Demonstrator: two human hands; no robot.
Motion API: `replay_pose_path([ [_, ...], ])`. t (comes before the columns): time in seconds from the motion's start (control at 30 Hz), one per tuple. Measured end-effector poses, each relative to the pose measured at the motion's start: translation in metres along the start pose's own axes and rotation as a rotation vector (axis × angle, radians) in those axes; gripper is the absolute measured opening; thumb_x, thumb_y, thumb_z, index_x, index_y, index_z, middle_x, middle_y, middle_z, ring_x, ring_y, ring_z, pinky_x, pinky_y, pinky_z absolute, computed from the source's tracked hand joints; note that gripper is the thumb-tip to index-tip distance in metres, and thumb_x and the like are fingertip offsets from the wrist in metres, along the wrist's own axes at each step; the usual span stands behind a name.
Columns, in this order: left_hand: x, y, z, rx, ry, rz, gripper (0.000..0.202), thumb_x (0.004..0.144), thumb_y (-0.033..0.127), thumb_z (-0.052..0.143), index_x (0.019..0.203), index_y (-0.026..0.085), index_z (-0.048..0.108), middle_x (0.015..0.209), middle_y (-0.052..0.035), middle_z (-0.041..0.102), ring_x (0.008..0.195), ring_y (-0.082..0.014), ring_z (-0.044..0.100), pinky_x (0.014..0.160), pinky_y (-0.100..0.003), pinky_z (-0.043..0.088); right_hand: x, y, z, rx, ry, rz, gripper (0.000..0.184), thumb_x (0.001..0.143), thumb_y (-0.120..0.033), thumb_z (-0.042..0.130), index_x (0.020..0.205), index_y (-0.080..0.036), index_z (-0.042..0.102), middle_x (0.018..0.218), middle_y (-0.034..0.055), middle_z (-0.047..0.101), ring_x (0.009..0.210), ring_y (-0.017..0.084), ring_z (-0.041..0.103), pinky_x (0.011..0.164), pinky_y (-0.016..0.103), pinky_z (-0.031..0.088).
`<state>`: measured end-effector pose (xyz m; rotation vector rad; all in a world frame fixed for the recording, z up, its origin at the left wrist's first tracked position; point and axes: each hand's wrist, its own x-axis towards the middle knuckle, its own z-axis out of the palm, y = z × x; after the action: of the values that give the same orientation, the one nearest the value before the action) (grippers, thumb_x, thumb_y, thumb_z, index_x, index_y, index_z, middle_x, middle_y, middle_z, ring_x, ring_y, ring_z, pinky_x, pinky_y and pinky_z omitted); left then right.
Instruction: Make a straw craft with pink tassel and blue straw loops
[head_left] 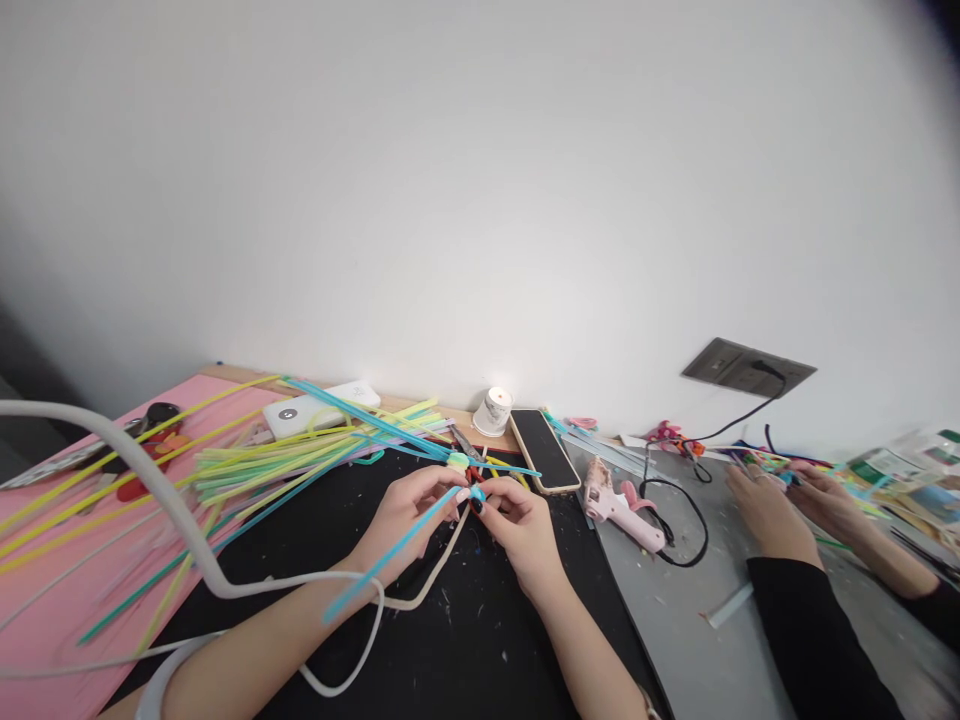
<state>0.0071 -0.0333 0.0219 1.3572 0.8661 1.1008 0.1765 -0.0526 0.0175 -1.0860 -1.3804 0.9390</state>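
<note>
My left hand [401,515] is closed, its fingertips pinching a light blue pipe cleaner [397,553]. One end of this pipe cleaner slants down across my left forearm, blurred. My right hand [529,528], also closed, meets the left from the other side. Its thumb and fingers grip a small blue bunched part of the pipe cleaner between both hands. Just beyond the fingertips sits a pale green and blue knot [457,460] with blue stems running out both ways. Whether it joins the held piece, I cannot tell. Under my hands lies a black mat [480,640].
Many yellow, green and blue pipe cleaners [262,465] spread over a pink sheet [45,640]. A white cable [169,490] arches at left. Ahead stand a paper cup [493,412] and a phone [546,450]; a pink glue gun [626,518] lies right. Another person's hands [780,515] work at far right.
</note>
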Motion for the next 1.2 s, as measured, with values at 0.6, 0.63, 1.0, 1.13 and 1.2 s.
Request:
replay_pose_path([
  [0.6,0.0,-0.002,-0.001,0.108,-0.026,0.007,0.03,0.085,0.041,0.057,0.097,0.016,0.068,0.077,-0.0035,0.061,0.059,-0.0131,0.056,0.045,-0.021,0.043,-0.001,0.002,0.0,0.077,-0.039,0.065,0.013,0.073,-0.026,0.072,0.084,-0.02,0.072,0.08,0.0004,0.058,0.055,0.007,0.043,0.049,0.021,0.034],
  [0.63,0.0,-0.003,-0.001,0.122,-0.029,0.023,0.03,0.086,0.041,0.056,0.095,0.016,0.069,0.077,-0.0035,0.06,0.059,-0.0131,0.056,0.044,-0.021,0.043,-0.001,0.001,0.0,0.083,-0.039,0.073,0.012,0.073,-0.025,0.072,0.084,-0.02,0.072,0.08,0.0002,0.058,0.054,0.007,0.042,0.048,0.021,0.033],
  [1.0,0.002,-0.005,-0.002,0.097,-0.026,0.051,0.024,0.087,0.039,0.058,0.083,0.017,0.066,0.074,-0.001,0.056,0.06,-0.0127,0.056,0.05,-0.022,0.045,0.0,0.004,0.0,0.092,-0.035,0.11,0.011,0.072,-0.023,0.072,0.083,-0.02,0.073,0.071,-0.0019,0.056,0.052,0.007,0.04,0.048,0.021,0.032],
  [1.13,0.004,-0.008,-0.001,0.067,-0.027,0.026,0.023,0.086,0.039,0.059,0.084,0.017,0.065,0.071,-0.0001,0.055,0.059,-0.0127,0.056,0.05,-0.023,0.045,0.001,0.004,-0.001,0.07,-0.037,0.092,0.011,0.071,-0.021,0.071,0.082,-0.02,0.073,0.074,-0.0013,0.057,0.054,0.007,0.042,0.051,0.022,0.034],
  [1.2,0.004,-0.008,-0.001,0.069,-0.019,0.006,0.023,0.085,0.039,0.059,0.084,0.017,0.065,0.07,0.0005,0.054,0.058,-0.0123,0.055,0.049,-0.022,0.043,0.0,0.003,0.0,0.058,-0.035,0.083,0.012,0.07,-0.021,0.07,0.082,-0.02,0.073,0.074,-0.0012,0.056,0.054,0.007,0.043,0.052,0.022,0.036],
])
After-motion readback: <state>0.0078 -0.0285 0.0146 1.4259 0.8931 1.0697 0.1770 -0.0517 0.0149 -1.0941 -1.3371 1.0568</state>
